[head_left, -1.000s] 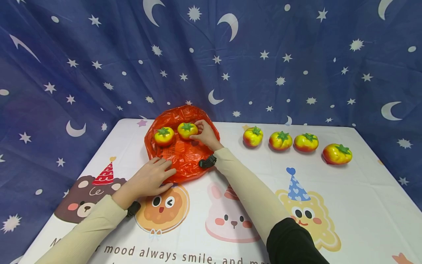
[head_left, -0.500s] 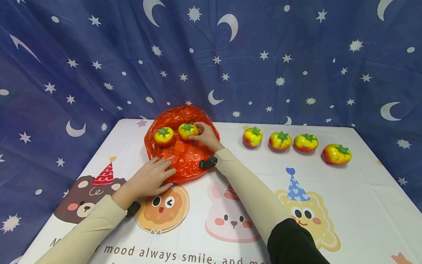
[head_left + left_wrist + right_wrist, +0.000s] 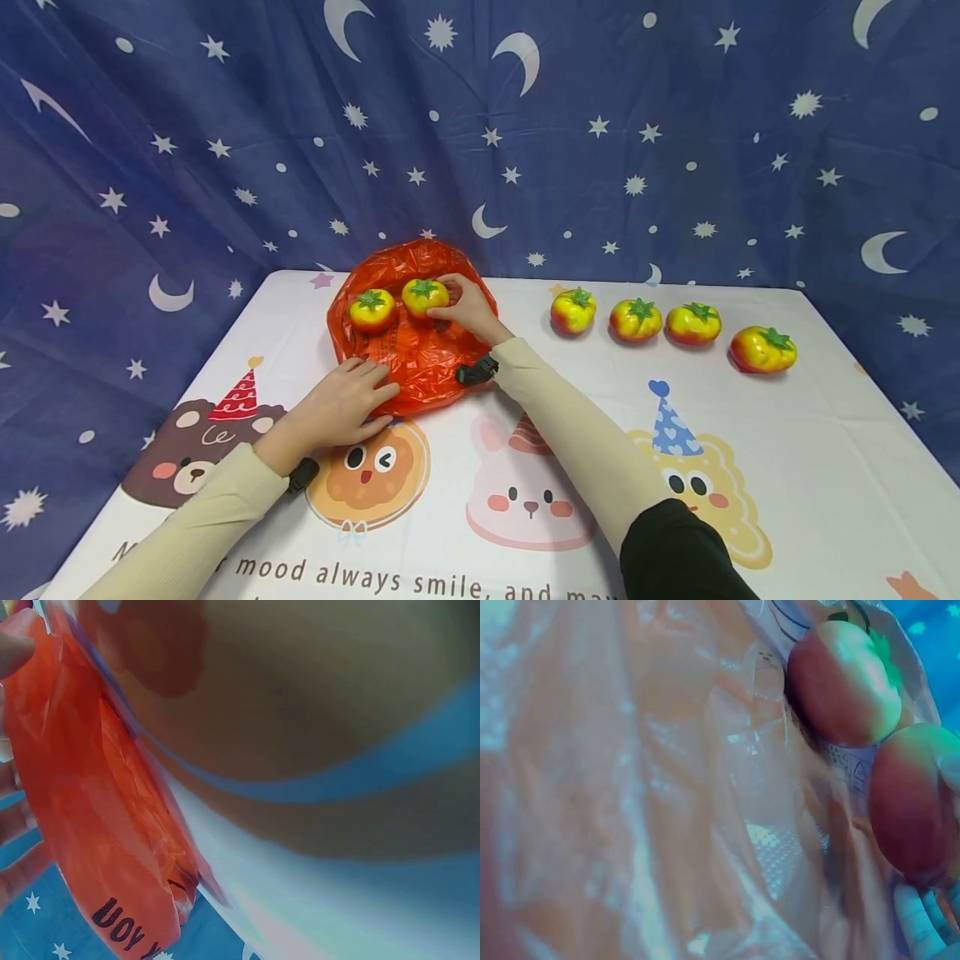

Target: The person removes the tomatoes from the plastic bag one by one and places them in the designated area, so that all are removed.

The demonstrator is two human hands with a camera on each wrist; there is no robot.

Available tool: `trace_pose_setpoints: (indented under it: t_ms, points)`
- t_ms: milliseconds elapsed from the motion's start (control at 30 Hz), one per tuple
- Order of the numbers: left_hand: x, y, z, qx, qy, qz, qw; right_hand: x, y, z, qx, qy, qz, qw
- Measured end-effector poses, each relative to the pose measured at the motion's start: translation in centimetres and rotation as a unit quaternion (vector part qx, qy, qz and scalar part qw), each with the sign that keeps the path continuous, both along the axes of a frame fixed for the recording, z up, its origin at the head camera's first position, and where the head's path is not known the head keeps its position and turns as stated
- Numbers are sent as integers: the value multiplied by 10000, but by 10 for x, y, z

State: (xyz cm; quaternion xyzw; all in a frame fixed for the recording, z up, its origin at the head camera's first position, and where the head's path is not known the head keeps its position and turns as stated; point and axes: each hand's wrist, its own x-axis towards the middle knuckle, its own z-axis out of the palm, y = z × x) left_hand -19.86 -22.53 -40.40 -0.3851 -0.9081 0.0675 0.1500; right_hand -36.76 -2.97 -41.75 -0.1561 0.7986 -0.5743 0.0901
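An opened red plastic bag (image 3: 420, 367) lies on the table, its rim spread round two yellow-and-red, tomato-like fruits with green leafy tops. My right hand (image 3: 468, 308) holds the right one of these fruits (image 3: 422, 297) from its right side, thumb in front and fingers behind. Close by on its left sits the other fruit (image 3: 372, 315), untouched. At the bag's near left edge my left hand (image 3: 348, 404) grips the rim; in the left wrist view the plastic (image 3: 82, 772) passes between the thumb and the fingers. The right wrist view shows both fruits (image 3: 847, 682) close together on the plastic.
To the right of the bag stands a row of several more such fruits (image 3: 635, 321). The white tablecloth (image 3: 825, 467) bears cartoon prints and lettering. Behind the table hangs a dark blue curtain (image 3: 570, 150) with moons and stars. Each wrist wears a black strap (image 3: 477, 370).
Both hands and all the fruits stay almost where they were. The dark right sleeve has shifted slightly to the right.
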Motion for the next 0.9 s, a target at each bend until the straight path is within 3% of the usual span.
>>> trace_pose_setpoints:
  t_ms: [500,900]
  points:
    - [0,0,0,36,-118,22,9999,19,16,28,-96,406,345,9985]
    - [1,0,0,61,-70,-11,10000,34,46,45,18,521,645,9966]
